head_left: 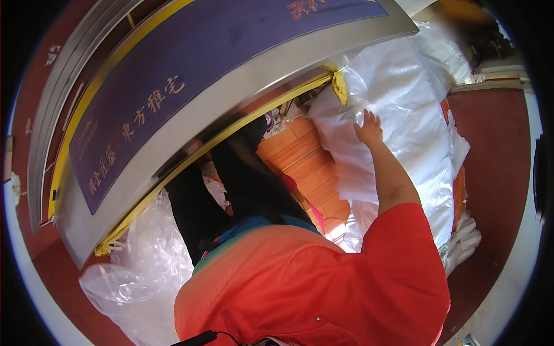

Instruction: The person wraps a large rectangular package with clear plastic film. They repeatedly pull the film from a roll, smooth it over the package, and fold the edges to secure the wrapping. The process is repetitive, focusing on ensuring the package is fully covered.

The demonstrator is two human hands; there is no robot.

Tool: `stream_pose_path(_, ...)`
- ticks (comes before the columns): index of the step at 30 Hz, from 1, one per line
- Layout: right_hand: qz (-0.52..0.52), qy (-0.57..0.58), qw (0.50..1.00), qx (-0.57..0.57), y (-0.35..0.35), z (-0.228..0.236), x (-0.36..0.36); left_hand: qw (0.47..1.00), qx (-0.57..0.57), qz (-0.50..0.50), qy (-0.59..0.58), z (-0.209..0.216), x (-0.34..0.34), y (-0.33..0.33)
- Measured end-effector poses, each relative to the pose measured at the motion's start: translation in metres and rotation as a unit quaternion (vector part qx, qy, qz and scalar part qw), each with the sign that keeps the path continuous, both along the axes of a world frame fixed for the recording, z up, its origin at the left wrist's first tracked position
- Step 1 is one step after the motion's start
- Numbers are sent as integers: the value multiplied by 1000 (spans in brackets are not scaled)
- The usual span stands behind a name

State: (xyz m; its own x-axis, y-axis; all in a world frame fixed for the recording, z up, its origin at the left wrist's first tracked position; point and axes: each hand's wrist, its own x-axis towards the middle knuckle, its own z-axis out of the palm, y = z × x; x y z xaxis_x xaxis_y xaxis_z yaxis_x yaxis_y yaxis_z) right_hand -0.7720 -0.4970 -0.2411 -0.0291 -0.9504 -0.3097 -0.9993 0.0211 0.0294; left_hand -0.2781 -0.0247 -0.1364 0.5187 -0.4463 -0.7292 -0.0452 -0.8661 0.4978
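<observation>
My right hand [369,128] is stretched out with its fingers apart and holds nothing. It is over a large white bundle in plastic wrap [398,144]; whether it touches the plastic I cannot tell. My left hand does not show. In front of me stretches a long metal-edged table [225,101] with a dark blue printed panel [231,57] on top. A yellow cloth strip [231,137] runs along its near edge, knotted near the right end, with the loose yellow tail [340,89] hanging close to my right hand.
Crumpled clear plastic [138,271] lies to my left. Orange wood-look flooring [306,158] shows between my legs and the white bundle. A dark red floor or wall surface [490,173] lies to the right. A blurred orange and dark object [470,17] is at the far right.
</observation>
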Motion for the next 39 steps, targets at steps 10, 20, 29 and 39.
stream_pose_path(10, 96, 129, 981, -105, -85, -5, 18, 969, 209, 128, -10, 28, -9, 99)
stream_pose_path(20, 429, 145, 887, -92, -70, 39, 23, 994, 23, -104, -37, 60, 17, -33)
stream_pose_path(29, 442, -224, 858, 137, 34, 199, 128, 709, -493, -503, 1, 78, -140, -335)
stream_pose_path(39, 513, -92, 853, 21, 12, 309, 101, 547, -351, -760, 23, 111, -148, -328)
